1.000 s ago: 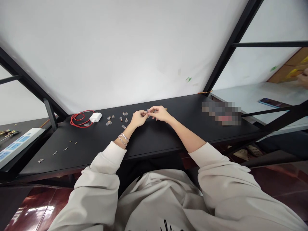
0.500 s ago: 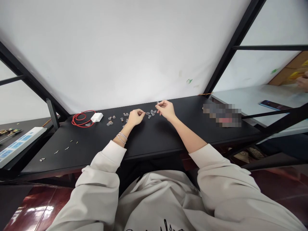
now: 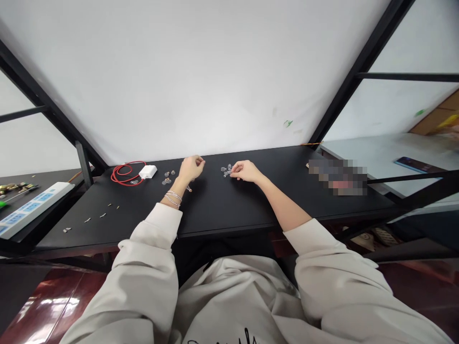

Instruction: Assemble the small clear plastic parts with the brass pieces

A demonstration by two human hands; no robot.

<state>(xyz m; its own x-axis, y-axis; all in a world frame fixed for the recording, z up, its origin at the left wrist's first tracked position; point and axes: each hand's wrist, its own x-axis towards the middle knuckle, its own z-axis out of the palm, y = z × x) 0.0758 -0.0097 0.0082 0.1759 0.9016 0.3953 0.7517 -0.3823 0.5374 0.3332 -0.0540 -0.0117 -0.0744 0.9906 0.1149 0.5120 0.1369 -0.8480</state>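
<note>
My left hand (image 3: 191, 168) rests on the black table (image 3: 222, 205) with its fingers curled down over a scatter of small clear parts (image 3: 167, 177). What the fingers hold, if anything, is hidden. My right hand (image 3: 245, 171) lies to the right, its fingertips pinched together at the edge of a small pile of clear parts (image 3: 226, 169). The two hands are about a hand's width apart. Bracelets sit on my left wrist.
A red cable (image 3: 124, 174) with a white charger (image 3: 148, 171) lies at the back left. Small bits (image 3: 103, 215) dot the table's left part. A power strip (image 3: 31, 209) sits on the left bench. A phone (image 3: 416, 165) lies on the right table.
The hands, joined at the middle a second ago, have parted. My left hand moved left to the scattered parts. My right hand came down to the small pile.
</note>
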